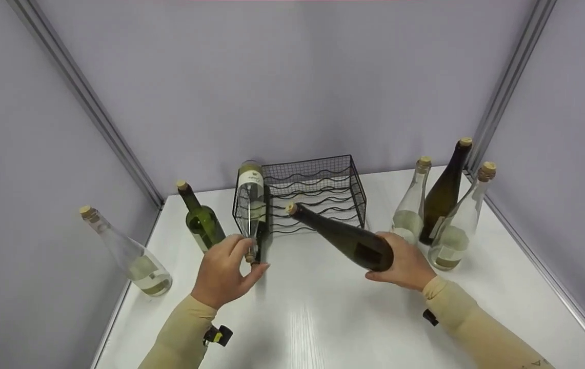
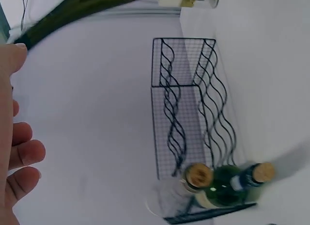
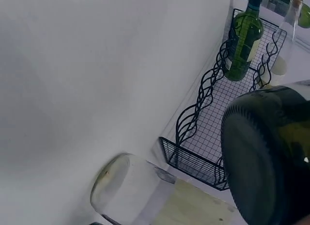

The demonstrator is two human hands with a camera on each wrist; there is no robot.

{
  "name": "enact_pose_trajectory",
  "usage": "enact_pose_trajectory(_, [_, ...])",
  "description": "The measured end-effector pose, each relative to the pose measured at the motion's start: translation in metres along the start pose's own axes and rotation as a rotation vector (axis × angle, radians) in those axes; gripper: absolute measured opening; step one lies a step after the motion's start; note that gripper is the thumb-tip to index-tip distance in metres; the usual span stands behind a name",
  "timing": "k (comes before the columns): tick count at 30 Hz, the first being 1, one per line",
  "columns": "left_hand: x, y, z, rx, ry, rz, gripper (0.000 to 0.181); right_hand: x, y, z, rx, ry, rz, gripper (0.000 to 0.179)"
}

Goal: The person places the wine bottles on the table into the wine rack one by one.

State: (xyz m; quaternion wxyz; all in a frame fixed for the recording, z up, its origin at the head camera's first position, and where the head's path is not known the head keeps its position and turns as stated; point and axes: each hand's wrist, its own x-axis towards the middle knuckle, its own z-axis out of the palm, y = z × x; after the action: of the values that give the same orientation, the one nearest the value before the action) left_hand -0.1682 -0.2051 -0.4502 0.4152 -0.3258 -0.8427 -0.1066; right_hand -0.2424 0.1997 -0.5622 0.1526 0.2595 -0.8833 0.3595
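My right hand (image 1: pixel 407 261) grips a dark wine bottle (image 1: pixel 346 236) round its base end. The bottle is tilted, its corked neck pointing left and up over the rack's front edge; its round base looms large in the right wrist view. My left hand (image 1: pixel 225 269), thumb and fingers apart, holds nothing and overlaps the cork end of a clear bottle (image 1: pixel 250 192) in the head view. That clear bottle lies on the upper left of the black wire wine rack (image 1: pixel 318 197). Below it lies a green bottle (image 3: pixel 244 45), mostly hidden in the head view.
A clear corked bottle (image 1: pixel 141 266) and a green one (image 1: pixel 202 223) stand left of the rack. To the right stand two clear bottles (image 1: pixel 454 241) (image 1: pixel 411 210) and a dark one (image 1: pixel 443 197). Walls enclose the white table (image 1: pixel 313 307) at the back and sides.
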Motion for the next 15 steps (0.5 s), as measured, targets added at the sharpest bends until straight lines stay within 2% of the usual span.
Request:
enact_pose_trajectory(6, [0.02,0.015,0.003,0.065,0.008,0.079,0.05,-0.005,-0.007,0.0,-0.155,-0.035,-0.079,0.088])
enact_pose_trajectory(9, [0.025,0.021,0.008,0.065,-0.023,0.092,0.051,-0.005,-0.011,0.0,-0.205,-0.042,-0.141,0.085])
enact_pose_trajectory(12, [0.028,0.025,0.014,0.043,-0.105,0.086,0.052,-0.003,-0.015,0.0,-0.259,-0.044,-0.212,0.083])
enact_pose_trajectory(15, [0.026,0.031,0.022,0.034,-0.231,0.078,0.054,-0.001,-0.017,0.002,-0.308,-0.049,-0.279,0.084])
